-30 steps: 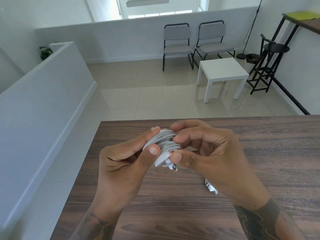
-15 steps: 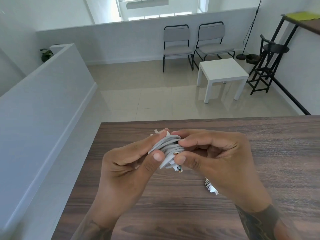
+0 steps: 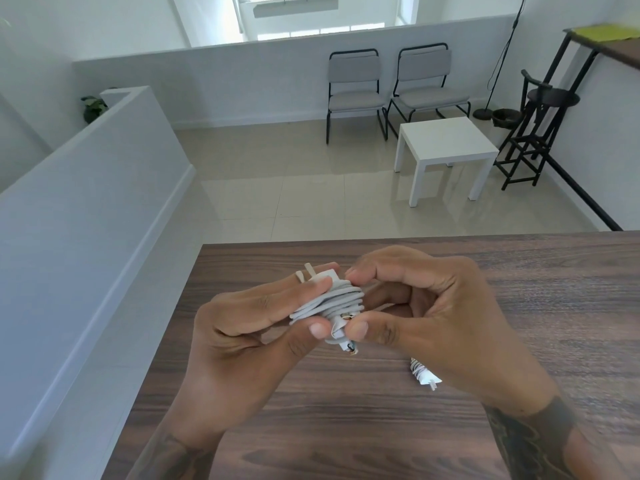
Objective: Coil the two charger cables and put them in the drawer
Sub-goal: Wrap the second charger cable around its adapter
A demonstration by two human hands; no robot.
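A white charger with its cable wound tightly round the plug body (image 3: 332, 301) is held above the dark wooden table (image 3: 346, 427). My left hand (image 3: 256, 327) pinches the bundle between thumb and fingers, with the plug's prongs poking out past the fingertips. My right hand (image 3: 426, 306) grips the bundle's right side, thumb and forefinger on the loose cable end at the bottom. A second white coiled charger (image 3: 424, 374) lies on the table, partly hidden under my right wrist. No drawer is in view.
The table's far edge runs just beyond my hands, its left edge beside a white half wall (image 3: 69, 220). Beyond, on the tiled floor, stand a small white table (image 3: 446, 147), two grey chairs (image 3: 356, 95) and a black stool (image 3: 540, 119).
Both hands have turned the bundle a little, so the plug's prongs now show above my left fingers. The cable end is tucked in closer at the bottom. The second charger has not moved.
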